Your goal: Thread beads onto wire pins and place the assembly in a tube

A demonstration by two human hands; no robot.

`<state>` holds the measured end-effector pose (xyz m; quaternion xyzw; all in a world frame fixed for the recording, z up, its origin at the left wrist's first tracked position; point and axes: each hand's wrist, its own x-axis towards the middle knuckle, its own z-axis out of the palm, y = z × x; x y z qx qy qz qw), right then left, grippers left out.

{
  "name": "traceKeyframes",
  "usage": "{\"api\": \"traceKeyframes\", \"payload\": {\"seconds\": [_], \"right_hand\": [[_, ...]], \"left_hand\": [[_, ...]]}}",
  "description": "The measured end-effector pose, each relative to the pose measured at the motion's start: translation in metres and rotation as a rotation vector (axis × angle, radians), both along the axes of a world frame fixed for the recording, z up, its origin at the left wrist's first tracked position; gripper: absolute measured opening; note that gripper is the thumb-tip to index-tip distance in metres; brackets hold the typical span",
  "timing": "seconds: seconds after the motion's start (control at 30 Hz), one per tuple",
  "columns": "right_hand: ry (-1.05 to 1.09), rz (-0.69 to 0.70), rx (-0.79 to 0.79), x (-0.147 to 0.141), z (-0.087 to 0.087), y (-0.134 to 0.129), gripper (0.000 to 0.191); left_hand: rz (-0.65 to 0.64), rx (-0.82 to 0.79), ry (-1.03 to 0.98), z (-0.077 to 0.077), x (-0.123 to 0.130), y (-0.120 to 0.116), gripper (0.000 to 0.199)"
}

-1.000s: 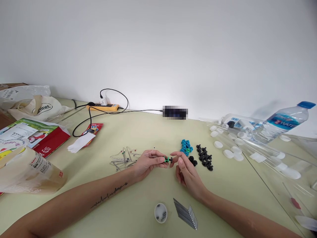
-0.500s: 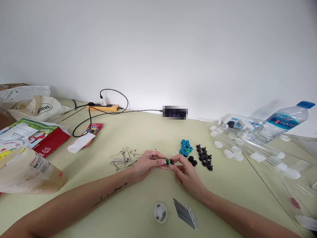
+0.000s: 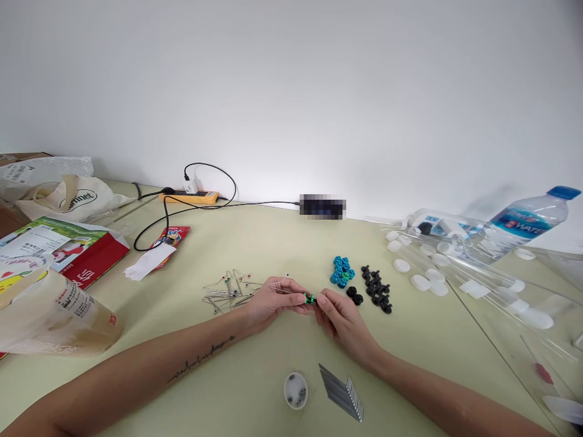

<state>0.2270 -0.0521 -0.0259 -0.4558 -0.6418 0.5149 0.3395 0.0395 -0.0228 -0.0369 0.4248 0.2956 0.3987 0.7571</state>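
Note:
My left hand (image 3: 279,301) is closed, thumb and fingers pinching a small green shiny part (image 3: 309,298). A thin bent metal wire (image 3: 279,282) with a dark ball at its tip rises from the same hand. My right hand (image 3: 340,314) meets it from the right, thumb and forefinger closed around a small black piece lined up with the green part. The fingertips hide most of that piece. Left of my hands lies a loose pile of bent metal wires (image 3: 230,292) with coloured ball tips. Blue lobed parts (image 3: 341,272) and black stemmed pieces (image 3: 376,290) lie to the right.
Near me are a white cup (image 3: 296,390) with small metal bits and a row of L-shaped metal rods (image 3: 341,393). A drink cup (image 3: 68,315) stands left. Clear tubes, white caps (image 3: 419,282) and a water bottle (image 3: 523,221) crowd the right. A power strip (image 3: 200,198) sits behind.
My right thumb and fingers have shifted their grip and now cover more of the black piece beside the green part. My left hand has barely moved.

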Motion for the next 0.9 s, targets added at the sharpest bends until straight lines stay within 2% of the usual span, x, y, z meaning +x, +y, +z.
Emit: {"api": "traceKeyframes", "payload": {"seconds": [0.07, 0.2, 0.37, 0.53, 0.73, 0.9], "right_hand": [[0.002, 0.002, -0.003, 0.0003, 0.0, -0.0001, 0.035], [0.054, -0.019, -0.02, 0.0006, -0.0001, -0.0002, 0.022], [-0.007, 0.014, 0.009, 0.0014, -0.0008, 0.0007, 0.041], [-0.027, 0.03, -0.018, 0.0019, -0.0015, 0.0011, 0.047], [0.054, -0.021, -0.015, -0.0007, 0.0004, -0.0006, 0.022], [0.074, -0.1, 0.016, -0.0008, 0.0026, -0.0022, 0.03]], "left_hand": [[0.001, -0.001, -0.001, 0.0005, 0.0001, 0.0001, 0.022], [0.016, -0.011, -0.017, 0.0007, -0.0002, 0.0007, 0.021], [-0.027, 0.024, 0.009, 0.0, 0.0, -0.0002, 0.022], [-0.045, 0.04, 0.034, 0.0011, 0.0003, -0.0011, 0.022], [0.013, -0.007, -0.006, 0.0032, 0.0004, -0.0013, 0.022], [0.08, -0.04, -0.063, 0.0027, 0.0008, -0.0003, 0.02]]}}
